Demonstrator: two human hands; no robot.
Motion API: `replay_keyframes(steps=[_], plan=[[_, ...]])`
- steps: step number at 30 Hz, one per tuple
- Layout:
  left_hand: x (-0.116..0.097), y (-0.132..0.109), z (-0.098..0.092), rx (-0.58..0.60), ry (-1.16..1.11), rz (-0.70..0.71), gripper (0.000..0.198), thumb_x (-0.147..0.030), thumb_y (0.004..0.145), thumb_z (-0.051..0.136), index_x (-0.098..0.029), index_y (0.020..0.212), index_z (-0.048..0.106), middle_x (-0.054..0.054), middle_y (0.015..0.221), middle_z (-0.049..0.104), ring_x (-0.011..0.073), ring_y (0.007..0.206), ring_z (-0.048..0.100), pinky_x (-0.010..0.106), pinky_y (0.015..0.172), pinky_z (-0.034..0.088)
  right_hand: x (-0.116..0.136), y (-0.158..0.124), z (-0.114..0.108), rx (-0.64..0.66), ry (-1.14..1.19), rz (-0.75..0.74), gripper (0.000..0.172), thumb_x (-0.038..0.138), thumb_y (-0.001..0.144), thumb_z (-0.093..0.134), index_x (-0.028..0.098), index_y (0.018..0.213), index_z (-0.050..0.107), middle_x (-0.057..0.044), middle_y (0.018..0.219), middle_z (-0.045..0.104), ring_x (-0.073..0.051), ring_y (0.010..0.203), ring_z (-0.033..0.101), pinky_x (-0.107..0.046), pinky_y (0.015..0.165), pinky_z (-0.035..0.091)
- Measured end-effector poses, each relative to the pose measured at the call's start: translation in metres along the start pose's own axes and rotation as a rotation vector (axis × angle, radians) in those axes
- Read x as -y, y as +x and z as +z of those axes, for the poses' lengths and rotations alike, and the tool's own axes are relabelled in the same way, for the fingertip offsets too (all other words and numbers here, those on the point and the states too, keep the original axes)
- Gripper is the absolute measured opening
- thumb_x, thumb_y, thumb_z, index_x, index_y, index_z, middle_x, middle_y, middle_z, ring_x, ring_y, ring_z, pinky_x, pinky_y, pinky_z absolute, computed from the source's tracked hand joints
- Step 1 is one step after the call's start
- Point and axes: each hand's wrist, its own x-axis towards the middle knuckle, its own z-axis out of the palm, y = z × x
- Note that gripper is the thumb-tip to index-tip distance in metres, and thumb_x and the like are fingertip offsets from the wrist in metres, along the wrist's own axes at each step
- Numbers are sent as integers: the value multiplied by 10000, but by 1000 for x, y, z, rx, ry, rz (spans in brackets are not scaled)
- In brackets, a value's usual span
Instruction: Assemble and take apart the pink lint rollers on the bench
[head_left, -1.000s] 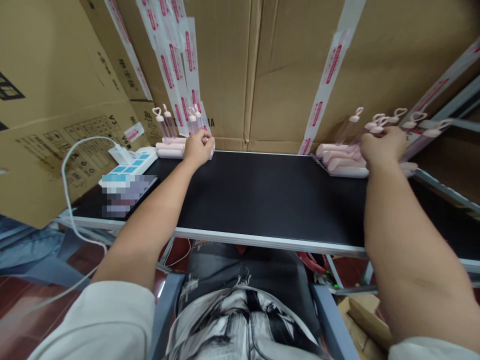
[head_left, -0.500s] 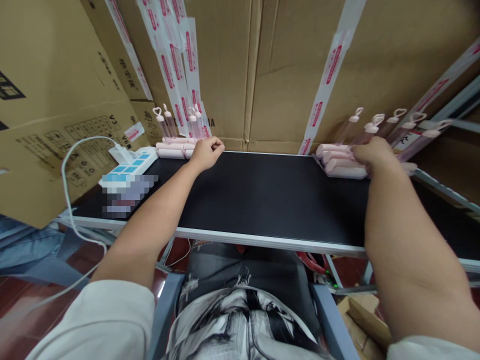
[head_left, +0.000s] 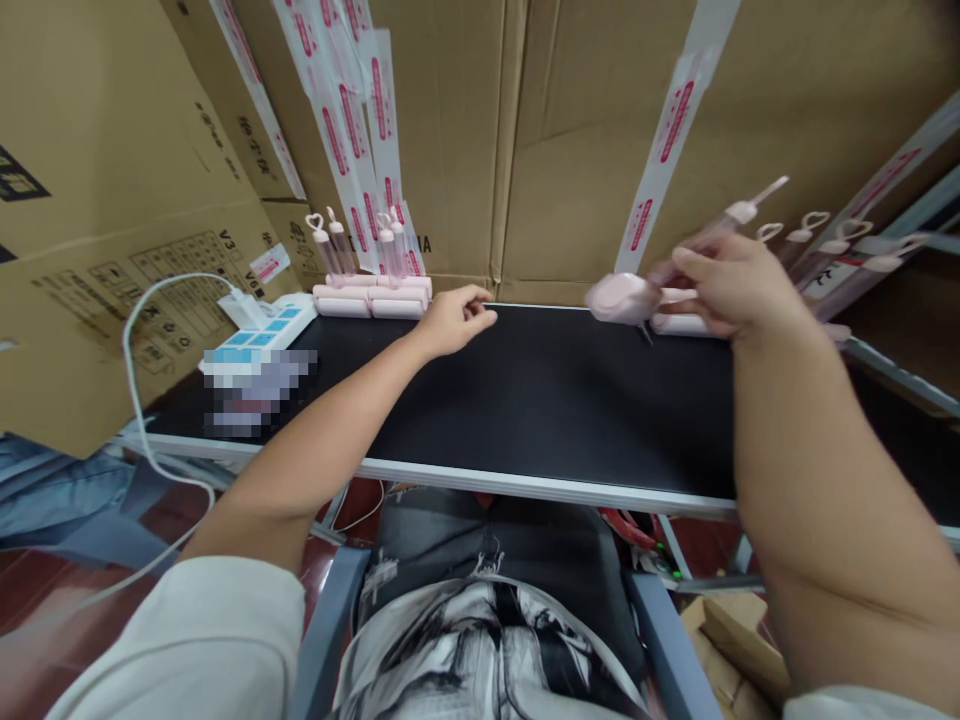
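R hand (head_left: 731,290) pinches a pink pc (head_left: 621,298), blurred, w/ loop-topped tube, held above the black tabletop (head_left: 525,400) near R-side pink pcs (head_left: 684,325). L hand (head_left: 452,322): fingers loosely curled, thumb slightly apart, just beside L-side pink pcs (head_left: 397,303) at the back edge.

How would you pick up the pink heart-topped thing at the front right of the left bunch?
Pinch the pink heart-topped thing by its upright clear stem, probably coming from the front right: the stem stands up like a handle, another stem is close behind, and cardboard blocks the back.
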Motion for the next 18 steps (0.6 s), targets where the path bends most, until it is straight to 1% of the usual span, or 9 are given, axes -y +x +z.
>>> replay_keyframes(steps=[1,2,4,5,6,8,10,14,18], plan=[[-5,-1,9,37,-40,15,615,-453,894,791,-154,1423,698,140,1227,823,216,968,741,376,901,586,12,-11,13,91,262,148,268,163,1046,694,175,782,650,-76,702,714,-184,648,714,-409,697,607],[-10,-1,19,71,-79,34,827,-494,838,859,-162,1551,607,185,1371,785,255,1071,755,399,930,593,23,-22,27,146,484,187,226,237,1057,721,202,847,644,-53,778,732,-187,710,726,-435,751,648],[-17,-3,36,98,-168,81,1152,-568,708,970,-198,1673,460,245,1562,676,341,1256,734,446,988,599,39,-43,50,242,711,223,291,418,1005,823,243,881,626,-21,841,752,-187,744,715,-456,799,693],[-18,-3,43,87,-220,102,1212,-595,670,993,-213,1678,439,251,1590,653,368,1306,718,460,999,602,44,-53,59,304,754,232,347,498,979,848,255,885,619,-12,846,756,-193,770,725,-464,826,702],[-19,-3,49,62,-275,115,1204,-617,660,995,-221,1657,450,246,1581,658,380,1317,715,466,994,607,46,-61,66,351,784,243,382,545,959,862,261,888,617,-5,843,757,-200,796,736,-478,850,706],[-17,-2,55,4,-378,119,1085,-635,683,973,-214,1571,512,224,1500,706,372,1255,738,465,953,622,48,-72,76,406,819,263,406,579,944,872,262,899,622,7,839,757,-205,849,754,-504,902,702],[-13,0,56,-23,-464,117,965,-619,693,966,-200,1465,566,202,1417,738,348,1159,764,472,932,628,48,-77,80,413,841,287,421,593,945,870,255,897,623,11,832,755,-208,877,761,-529,937,694],[-9,6,50,28,-582,126,812,-555,683,993,-205,1313,620,149,1304,765,300,1089,777,460,986,611,44,-74,81,378,825,311,489,682,957,816,250,871,602,-4,796,751,-229,865,771,-557,938,684],[-5,9,38,41,-604,87,798,-537,693,980,-210,1327,622,136,1303,764,270,1074,771,435,1008,596,35,-60,79,336,812,295,505,718,982,762,260,879,578,0,777,745,-228,827,775,-530,879,690]])
